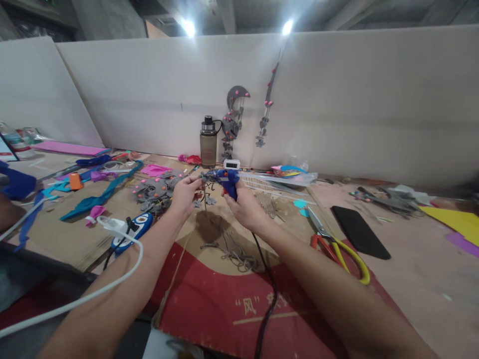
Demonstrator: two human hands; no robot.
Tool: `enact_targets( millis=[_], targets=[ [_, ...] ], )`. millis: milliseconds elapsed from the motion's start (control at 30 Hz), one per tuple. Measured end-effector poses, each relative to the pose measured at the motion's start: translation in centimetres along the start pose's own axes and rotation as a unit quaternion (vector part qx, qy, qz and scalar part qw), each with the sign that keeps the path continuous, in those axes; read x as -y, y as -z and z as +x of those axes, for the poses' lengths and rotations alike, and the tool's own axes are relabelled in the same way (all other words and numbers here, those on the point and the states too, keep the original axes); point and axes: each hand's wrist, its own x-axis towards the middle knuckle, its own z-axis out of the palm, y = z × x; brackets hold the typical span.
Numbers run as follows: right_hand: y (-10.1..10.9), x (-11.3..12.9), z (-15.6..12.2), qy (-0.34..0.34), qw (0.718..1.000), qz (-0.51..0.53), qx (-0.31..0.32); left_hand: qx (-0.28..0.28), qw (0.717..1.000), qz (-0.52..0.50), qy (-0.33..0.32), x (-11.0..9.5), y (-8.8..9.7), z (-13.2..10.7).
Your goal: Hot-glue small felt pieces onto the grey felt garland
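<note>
My right hand (pixel 245 205) grips a blue hot glue gun (pixel 231 185), its nozzle pointing left and a translucent glue stick (pixel 271 182) behind it. The fingers of my left hand (pixel 184 193) pinch a small grey piece (pixel 204 177) right at the nozzle; its exact shape is too small to make out. From there a thin grey cord (pixel 205 199) hangs toward a loose tangle of grey cord (pixel 241 258) on the cardboard (pixel 187 249). Beside my left hand lies a heap of grey felt pieces with pink dots (pixel 155 190).
Yellow-handled scissors (pixel 337 244) and a black phone (pixel 359 232) lie to the right. A bottle (pixel 208 144) stands at the back, near a grey moon hanging (pixel 237 94). The glue gun's black cable (pixel 270 279) and a power strip (pixel 136 232) flank my arms.
</note>
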Motion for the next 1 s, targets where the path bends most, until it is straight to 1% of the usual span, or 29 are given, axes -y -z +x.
enact_targets(
  millis=[167, 367, 467, 567, 733, 867, 1000],
  targets=[
    [-0.08, 0.42, -0.13, 0.005, 0.999, -0.034, -0.01, -0.006, 1.0, 0.003, -0.026, -0.16, -0.11, -0.24],
    [-0.18, 0.61, -0.12, 0.016, 0.999, -0.029, -0.009, -0.002, 0.999, 0.005, -0.035, -0.01, -0.08, -0.18],
    [-0.18, 0.59, -0.09, 0.021, 0.999, -0.025, -0.01, 0.003, 0.999, 0.006, -0.032, 0.07, -0.08, -0.1],
    [-0.18, 0.55, -0.11, 0.006, 0.999, -0.03, -0.012, -0.005, 1.0, 0.006, -0.027, 0.1, -0.06, -0.02],
    [-0.21, 0.52, -0.21, 0.018, 1.0, -0.017, -0.008, -0.006, 1.0, 0.007, -0.028, 0.03, -0.06, -0.04],
    [-0.27, 0.47, -0.18, -0.003, 1.0, -0.026, -0.014, -0.008, 0.999, 0.01, -0.031, -0.07, -0.12, -0.17],
    [-0.3, 0.5, -0.15, 0.009, 1.0, -0.02, -0.01, -0.008, 1.0, 0.007, -0.028, -0.09, -0.14, -0.2]
  ],
)
